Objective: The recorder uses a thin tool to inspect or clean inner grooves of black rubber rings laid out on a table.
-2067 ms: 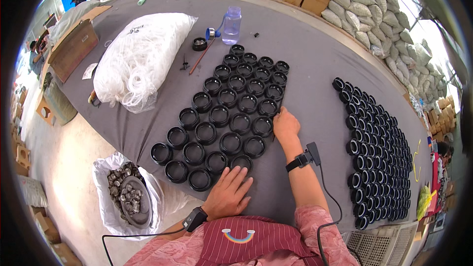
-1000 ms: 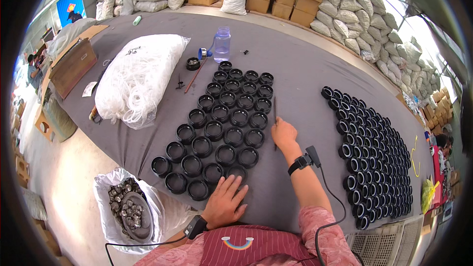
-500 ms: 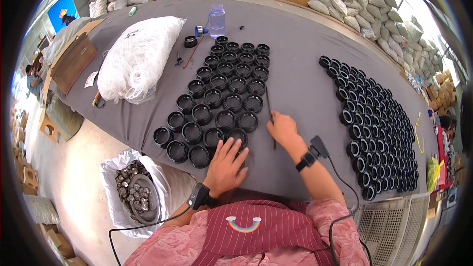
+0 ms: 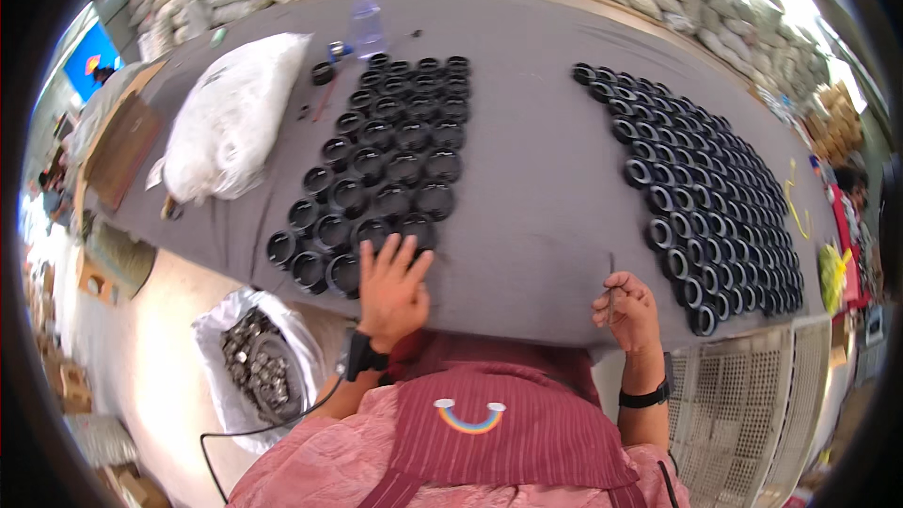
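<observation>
A block of black rings lies in rows on the grey cloth-covered table, left of centre. My left hand rests palm down at its near edge, fingers spread over the closest rings and holding none. To the right, above the table's near edge, my right hand pinches a thin dark rod that points up and away from me. A second, larger block of black rings with pale inner edges lies beyond that hand, on the right side of the table.
A large clear bag of white rings lies at the left. A clear bottle, a black ring and a thin red stick are at the back. Below the table edge stands a lined tub of metal parts; plastic crates are at lower right.
My right hand has moved right and toward me, carrying the rod from beside the left block of rings. My left hand stays at the near rings. The whole view has shifted slightly.
</observation>
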Demonstrator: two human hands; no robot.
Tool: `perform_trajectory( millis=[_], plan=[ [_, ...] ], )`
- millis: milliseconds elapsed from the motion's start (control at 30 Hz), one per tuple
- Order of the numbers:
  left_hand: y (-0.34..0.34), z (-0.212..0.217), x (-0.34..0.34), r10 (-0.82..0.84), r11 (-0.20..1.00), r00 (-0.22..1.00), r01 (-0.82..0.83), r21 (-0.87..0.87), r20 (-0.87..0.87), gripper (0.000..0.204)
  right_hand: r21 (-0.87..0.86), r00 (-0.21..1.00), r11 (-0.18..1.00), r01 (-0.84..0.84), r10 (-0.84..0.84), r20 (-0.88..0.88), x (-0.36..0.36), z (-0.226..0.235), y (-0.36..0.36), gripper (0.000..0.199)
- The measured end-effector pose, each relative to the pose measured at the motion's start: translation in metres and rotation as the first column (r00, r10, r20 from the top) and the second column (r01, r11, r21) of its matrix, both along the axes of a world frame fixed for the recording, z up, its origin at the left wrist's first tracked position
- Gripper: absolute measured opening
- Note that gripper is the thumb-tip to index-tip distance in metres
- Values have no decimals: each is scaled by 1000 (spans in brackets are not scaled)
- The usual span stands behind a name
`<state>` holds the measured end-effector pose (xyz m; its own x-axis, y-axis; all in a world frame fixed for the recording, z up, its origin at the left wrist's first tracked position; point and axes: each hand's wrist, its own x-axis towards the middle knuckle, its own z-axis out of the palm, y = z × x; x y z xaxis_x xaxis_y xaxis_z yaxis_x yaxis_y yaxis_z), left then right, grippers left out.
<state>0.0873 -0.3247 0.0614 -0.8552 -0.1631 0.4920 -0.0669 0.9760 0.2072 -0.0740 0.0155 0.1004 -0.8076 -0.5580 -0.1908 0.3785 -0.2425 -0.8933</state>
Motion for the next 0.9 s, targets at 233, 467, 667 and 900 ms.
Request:
perform_trajectory(
  millis=[233, 467, 667, 900],
  plan=[
    [-6, -9, 6, 46, 996, 999, -46, -75, 7, 58, 203, 888, 912, 356, -262, -379, 8, 33, 46, 12],
    [1, -3, 5, 133, 986, 991, -132, -97, -4, 64, 609, 562, 395, 688, 243, -791, -8, 12, 52, 21],
    [25, -1, 4, -129, 985, 981, 109, -135, -148, 51, 366, 432, 278, 888, -237, -870, -43, 18, 92, 23],
    [64, -3, -23, -525, 845, 821, 535, -21, -223, 47, 610, 604, 107, 785, 89, -792, -67, 5, 49, 30]
  ],
)
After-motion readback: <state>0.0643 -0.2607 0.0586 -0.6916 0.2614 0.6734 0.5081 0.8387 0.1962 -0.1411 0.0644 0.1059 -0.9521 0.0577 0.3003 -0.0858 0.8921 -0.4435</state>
